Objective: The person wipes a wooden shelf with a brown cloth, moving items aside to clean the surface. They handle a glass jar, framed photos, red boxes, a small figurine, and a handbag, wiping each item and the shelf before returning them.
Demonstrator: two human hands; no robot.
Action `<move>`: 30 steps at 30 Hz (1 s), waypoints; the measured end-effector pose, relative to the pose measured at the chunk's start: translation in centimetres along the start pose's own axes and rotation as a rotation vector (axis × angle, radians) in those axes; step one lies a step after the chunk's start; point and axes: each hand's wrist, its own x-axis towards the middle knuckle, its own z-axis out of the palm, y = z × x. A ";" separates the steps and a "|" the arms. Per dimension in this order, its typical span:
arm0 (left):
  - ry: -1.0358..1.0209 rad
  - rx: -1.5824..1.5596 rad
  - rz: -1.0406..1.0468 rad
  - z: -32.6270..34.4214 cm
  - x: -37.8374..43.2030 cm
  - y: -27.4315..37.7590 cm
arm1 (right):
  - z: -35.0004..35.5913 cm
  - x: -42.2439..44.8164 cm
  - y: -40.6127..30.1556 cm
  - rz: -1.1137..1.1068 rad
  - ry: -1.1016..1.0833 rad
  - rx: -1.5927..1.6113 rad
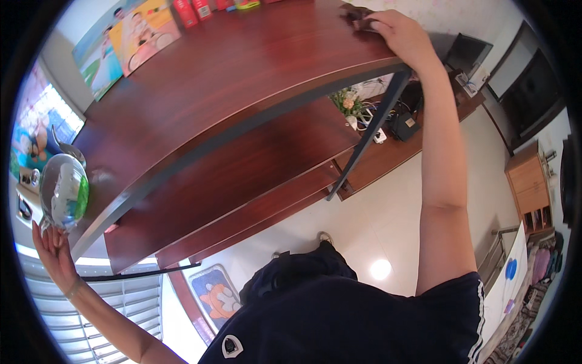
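Observation:
At the far left, my left hand has its fingers curled at the near end of a rounded clear container with a green patch on its side. The container is at the left end of a reddish-brown wooden shelf top, and a curved shiny metal piece is just behind it. My right hand reaches to the shelf's far right corner. Its fingers grip a small dark brown object, possibly a figurine, partly covered by the hand.
Two photo prints and red boxes stand along the back of the shelf. Below are lower boards and a dark metal leg. To the right, a low cabinet bears flowers, cables and a black box.

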 end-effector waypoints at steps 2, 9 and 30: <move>0.000 -0.141 -0.074 5.2 -3.3 2.4 | -0.5 0.0 -0.1 -0.133 0.026 -0.055; -0.409 -0.244 -0.147 10.3 -4.2 2.3 | -1.8 0.4 0.4 -0.268 -0.196 0.272; 0.012 0.224 0.249 25.4 -23.6 6.3 | 0.2 1.7 1.5 -0.411 -0.175 0.255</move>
